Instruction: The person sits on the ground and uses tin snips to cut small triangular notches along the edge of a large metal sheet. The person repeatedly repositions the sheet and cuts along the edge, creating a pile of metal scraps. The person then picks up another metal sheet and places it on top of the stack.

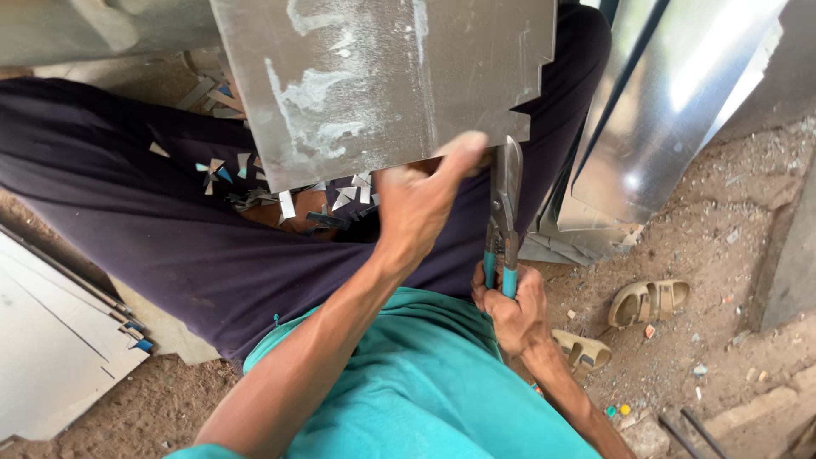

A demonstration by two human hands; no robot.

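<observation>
A grey metal sheet (365, 76) with a stepped, notched right edge rests over my lap. My left hand (421, 204) grips its lower right edge, thumb on top. My right hand (512, 308) is closed on the teal handles of tin snips (504, 204), whose blades point up at the sheet's notched lower corner. Several small metal offcuts (280, 191) lie on my dark trousers below the sheet.
Shiny bent sheet-metal pieces (671, 102) lean at the right. Flat grey sheets (51, 340) lie on the dirt at the left. A pair of tan sandals (648, 302) sits on the ground to the right, near scattered scraps and a brick edge.
</observation>
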